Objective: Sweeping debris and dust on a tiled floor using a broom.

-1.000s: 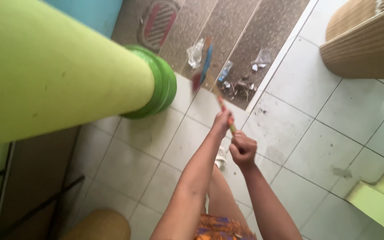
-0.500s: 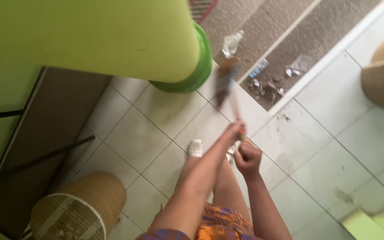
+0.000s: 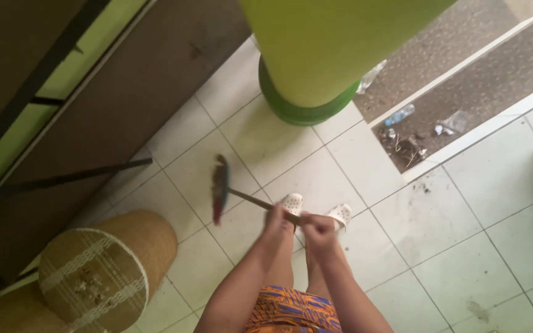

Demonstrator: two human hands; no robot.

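Both hands are wrapped around the thin handle of a short broom [image 3: 248, 200] — the left hand [image 3: 277, 217] a little further along the stick, the right hand [image 3: 317, 231] just behind it, the two almost touching. Each fist is closed tight on the handle. The stick runs from the hands up and to the left, and the broom head [image 3: 219, 189], dark red and blurred, is over the pale tiled floor [image 3: 464, 203], to the left of the person's feet.

Right beyond the hands are two white perforated clogs [image 3: 316, 208], planted side by side on the tiles. Below the hands there is a strip of orange and blue patterned cloth [image 3: 294, 311] at the person's waist.

Further out from the clogs, straight ahead, rises a thick lime-green pillar [image 3: 328, 43] on a darker green round base [image 3: 297, 108]. To the right of the pillar the floor drops to a dark speckled step [image 3: 464, 92], where a small heap of litter [image 3: 411, 145] lies against the white edge — a clear plastic bottle [image 3: 399, 115], bits of wrapper and dry scraps.

Left of the clogs and nearer the viewer, a woven wicker stool [image 3: 103, 271] lies on its side. Beyond it a brown wall [image 3: 124, 92] runs along the tiles, with a dark rod [image 3: 63, 179] slanting across it.
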